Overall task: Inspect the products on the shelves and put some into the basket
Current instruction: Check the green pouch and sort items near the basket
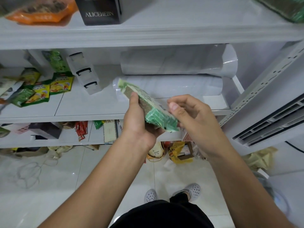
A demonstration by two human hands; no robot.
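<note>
White shelving (148,35) fills the upper frame, with 2 long rolls of clear film (172,76) at centre right and yellow-green snack bags (41,88) at centre left. No basket is in view. At frame centre we hold the green packet (154,111), tilted, in front of the middle shelf. Our left hand (138,122) cups it from below, thumb pressed on its upper face. Our right hand (189,116) has curled fingers at the packet's lower-right end; whether they pinch it we cannot tell. Judgement: light, flat, fairly stiff block in slick film; likely brittle. Best held across the broad faces, not by the seal edges.
</note>
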